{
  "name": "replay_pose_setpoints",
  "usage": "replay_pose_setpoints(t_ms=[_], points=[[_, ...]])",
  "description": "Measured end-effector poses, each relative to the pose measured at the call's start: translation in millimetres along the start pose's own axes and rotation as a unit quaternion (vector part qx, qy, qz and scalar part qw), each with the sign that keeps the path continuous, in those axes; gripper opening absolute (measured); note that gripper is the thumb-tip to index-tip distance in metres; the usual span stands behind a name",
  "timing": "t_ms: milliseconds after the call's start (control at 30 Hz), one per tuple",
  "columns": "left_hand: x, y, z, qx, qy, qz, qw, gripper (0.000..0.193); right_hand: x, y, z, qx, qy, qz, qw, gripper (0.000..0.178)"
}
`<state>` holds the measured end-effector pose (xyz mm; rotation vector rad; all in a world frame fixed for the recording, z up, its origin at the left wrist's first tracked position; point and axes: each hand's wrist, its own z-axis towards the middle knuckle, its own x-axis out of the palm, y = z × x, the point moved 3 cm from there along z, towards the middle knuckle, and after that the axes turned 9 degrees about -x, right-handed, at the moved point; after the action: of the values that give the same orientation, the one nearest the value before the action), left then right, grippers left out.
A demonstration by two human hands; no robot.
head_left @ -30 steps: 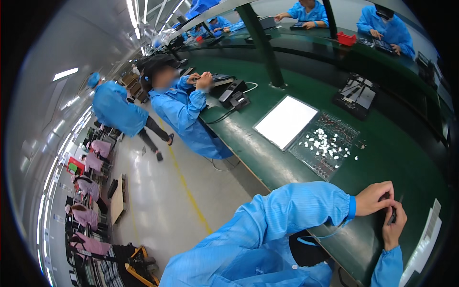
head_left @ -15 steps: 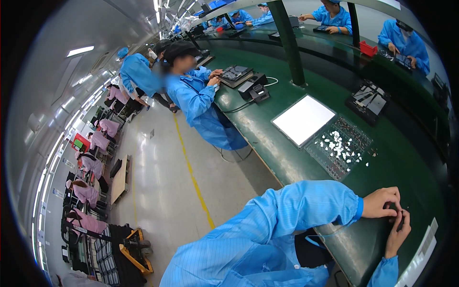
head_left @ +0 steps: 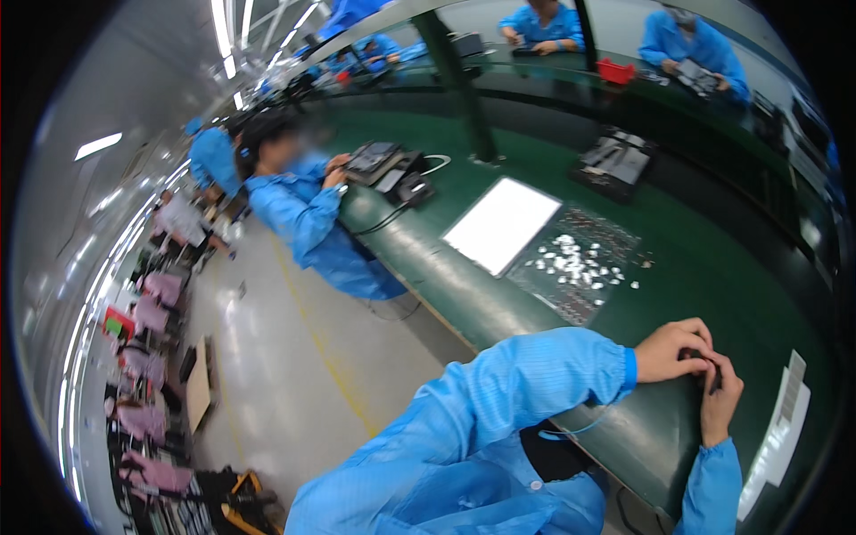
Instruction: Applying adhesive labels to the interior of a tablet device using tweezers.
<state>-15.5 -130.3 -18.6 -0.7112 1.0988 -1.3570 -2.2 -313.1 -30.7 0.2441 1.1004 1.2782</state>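
One dark part (head_left: pixel 716 378), small and mostly hidden, held between left hand (head_left: pixel 670 351) and right hand (head_left: pixel 722 397), low over the near right of the bench (head_left: pixel 419 263). Left grip: curled inward, pinching at the part. Right grip: pinching at the same part, close up against the left. At the left wrist, a blue cuff (head_left: pixel 629 367); below it, a thin blue cord (head_left: pixel 580 430) near the bench edge.

To the right of the right hand, a long white paper (head_left: pixel 769 459) with a grey strip (head_left: pixel 790 392) along its upper part and pale marks lower down (maybe print, but too blurred to read).

Beyond the left forearm, a clear tray (head_left: pixel 539 285) with white bits (head_left: pixel 571 260) heaped loosely over tiny dark pieces; one white bit just off its right edge. Just beside the tray on the left, a bright white sheet (head_left: pixel 502 225). Farther back, a dark device (head_left: pixel 617 160) with pale strips on it.

Left along the bench, a black box (head_left: pixel 415 189) with a cable, then a co-worker (head_left: pixel 299 214) in blue, with hands at a flat dark unit (head_left: pixel 374 156). Across the way, a red bin (head_left: pixel 615 71).
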Motion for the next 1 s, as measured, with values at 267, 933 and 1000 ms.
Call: replay_pose_setpoints(t_ms=[267,933,1000], points=[[3.5,1.3,0.9,-0.022,0.028,-0.031,0.999,0.018,-5.0,-2.0,0.8,0.024,-0.031,-0.019,0.999,0.009],[-21.3,26.5,-9.3,-0.167,0.044,-0.238,0.956,0.021,28.9,-56.0,175.0,-0.110,-0.002,-0.177,0.978,0.030],[-22.7,24.8,-12.7,-0.157,0.028,-0.238,0.958,0.020,56.6,-75.5,239.7,-0.123,0.026,-0.262,0.957,0.033]])
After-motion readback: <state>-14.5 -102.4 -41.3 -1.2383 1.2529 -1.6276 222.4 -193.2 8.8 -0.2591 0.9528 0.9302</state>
